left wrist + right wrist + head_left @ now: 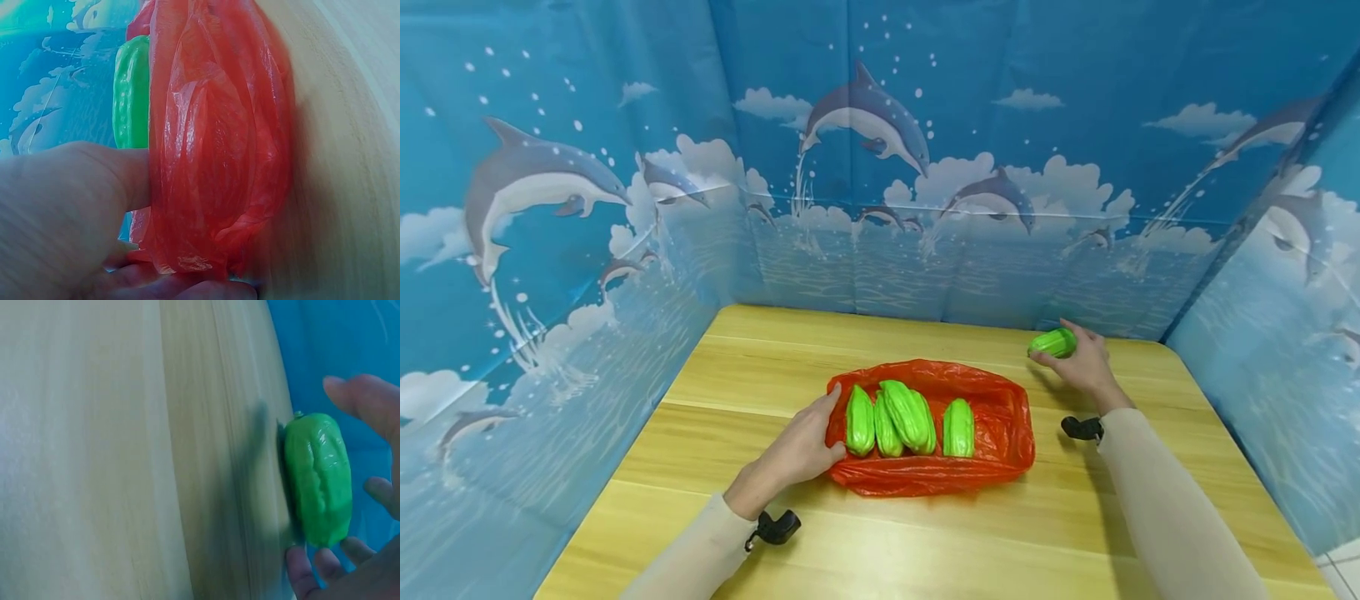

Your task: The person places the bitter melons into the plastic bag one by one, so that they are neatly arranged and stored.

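A red plastic bag [925,482] lies spread open on the table, with several bright green, ridged bitter gourds [958,427] inside. My left hand [801,440] grips the bag's left edge, the thumb on one side of the thin plastic [212,137] and the fingers below. Near the table's back edge, my right hand [1081,364] reaches around another green gourd [1052,342]. In the right wrist view this gourd [319,481] lies between the spread thumb and fingers. A gap shows between thumb and gourd; the fingertips [301,569] are right at its lower end.
The wooden table [715,417] ends at the back against a blue curtain [925,275] printed with dolphins, which also hangs on both sides. A black wrist camera [777,527] is strapped to the left wrist and another [1081,428] to the right.
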The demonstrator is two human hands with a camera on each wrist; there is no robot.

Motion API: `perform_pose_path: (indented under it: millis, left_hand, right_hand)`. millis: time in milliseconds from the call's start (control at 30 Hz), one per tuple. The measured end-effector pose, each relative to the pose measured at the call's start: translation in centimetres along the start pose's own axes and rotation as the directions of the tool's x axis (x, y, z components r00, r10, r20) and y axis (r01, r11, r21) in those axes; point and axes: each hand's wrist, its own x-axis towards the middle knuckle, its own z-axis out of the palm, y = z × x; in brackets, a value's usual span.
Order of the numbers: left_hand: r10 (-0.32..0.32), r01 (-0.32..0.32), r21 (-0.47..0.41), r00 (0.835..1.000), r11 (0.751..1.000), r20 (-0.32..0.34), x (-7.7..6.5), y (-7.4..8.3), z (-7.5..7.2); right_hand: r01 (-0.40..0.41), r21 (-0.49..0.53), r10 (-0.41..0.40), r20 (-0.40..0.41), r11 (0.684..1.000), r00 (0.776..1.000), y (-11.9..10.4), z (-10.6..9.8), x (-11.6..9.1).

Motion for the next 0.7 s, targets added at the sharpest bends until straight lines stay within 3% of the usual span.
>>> perform_pose_path:
  millis: [200,400,700]
  left_hand:
    - [0.002,-0.002,-0.004,1.000,1.000,0.002,0.0,-0.2,0.1]
    - [-0.007,0.007,-0.006,1.000,1.000,0.005,0.0,-0.1,0.1]
    - [-0.010,0.010,-0.005,1.000,1.000,0.007,0.1,-0.2,0.2]
  right_hand:
    - [0.009,-0.030,-0.007,0.045,0.999,0.999,0.3,0.3,0.2]
    - [0.012,0.004,-0.013,0.054,1.000,0.998,0.5,0.5,0.0]
    - [0.041,0.067,-0.041,-0.003,0.997,0.999,1.4,1.0,-0.1]
